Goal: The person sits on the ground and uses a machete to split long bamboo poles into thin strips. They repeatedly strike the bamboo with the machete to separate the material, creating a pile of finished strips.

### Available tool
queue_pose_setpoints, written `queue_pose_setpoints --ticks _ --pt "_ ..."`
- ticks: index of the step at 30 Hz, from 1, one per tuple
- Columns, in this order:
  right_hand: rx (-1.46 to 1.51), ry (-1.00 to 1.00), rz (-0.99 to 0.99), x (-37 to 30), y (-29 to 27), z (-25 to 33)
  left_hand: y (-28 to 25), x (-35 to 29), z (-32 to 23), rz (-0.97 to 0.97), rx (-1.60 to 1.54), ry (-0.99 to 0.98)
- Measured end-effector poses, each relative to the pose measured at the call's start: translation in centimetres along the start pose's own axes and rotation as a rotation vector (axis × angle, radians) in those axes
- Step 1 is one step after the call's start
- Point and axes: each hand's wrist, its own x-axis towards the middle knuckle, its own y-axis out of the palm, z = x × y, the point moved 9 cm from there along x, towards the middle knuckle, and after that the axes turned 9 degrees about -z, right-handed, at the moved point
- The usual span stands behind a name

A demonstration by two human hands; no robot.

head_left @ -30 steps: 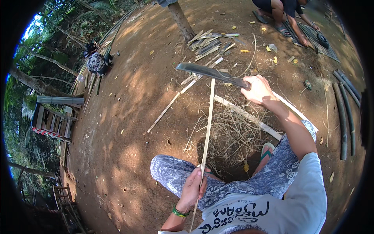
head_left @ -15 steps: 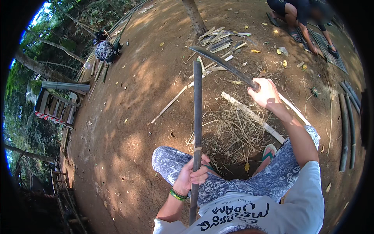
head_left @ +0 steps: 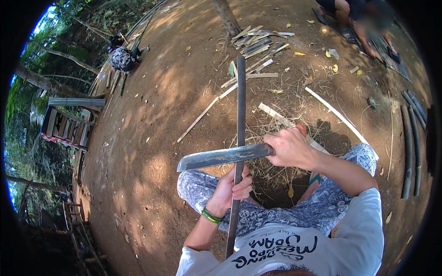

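A long dark bamboo strip (head_left: 240, 110) is held upright-looking in the view, running from near the chest out toward 12 o'clock. It is gripped low down by the left hand (head_left: 231, 189), whose fingers (head_left: 243, 185) are wrapped tightly around it. A broad knife (head_left: 221, 157) is held in the right hand (head_left: 290, 148), the fingers closed in a fist on the handle, with the blade laid crosswise over the strip and pointing toward 9 o'clock.

Judged from the scene, the work is well under way but not finished: a heap of thin shavings (head_left: 276, 138) is spread over the ground just beyond the knees, and a stack of cut slats (head_left: 258, 42) is piled at 12 o'clock, while the strip in hand is still being worked with the blade against it. How much of it has been trimmed cannot be told.

The surface is bare brown earth (head_left: 152, 119), dappled with shade and scattered with yellow leaves. Several pale loose slats are lying at 11 and 1 o'clock. Thick bamboo poles (head_left: 410, 138) are laid at 3 o'clock. Another person (head_left: 363, 18) is crouched at 1 o'clock, and a wooden ladder-like frame (head_left: 64, 126) and trees are seen at 9 o'clock.
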Motion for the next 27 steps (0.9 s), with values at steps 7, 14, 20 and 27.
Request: queue_pose_setpoints --ticks 7,14,20,27 --pt "-0.022 -0.052 0.107 -0.9 1.2 1.5 0.5 0.8 -1.6 -0.251 0.358 0.238" --pt "-0.088 -0.03 0.038 0.0 0.0 0.6 1.6 -0.1 -2.3 -0.407 0.529 0.305" --pt "-0.11 -0.023 0.048 0.1 0.7 -0.2 1.1 -0.4 -2.5 -0.419 0.591 0.332" --pt "-0.184 0.288 0.074 1.8 -1.7 -4.7 -0.2 -2.1 -0.6 -0.41 0.57 0.235"
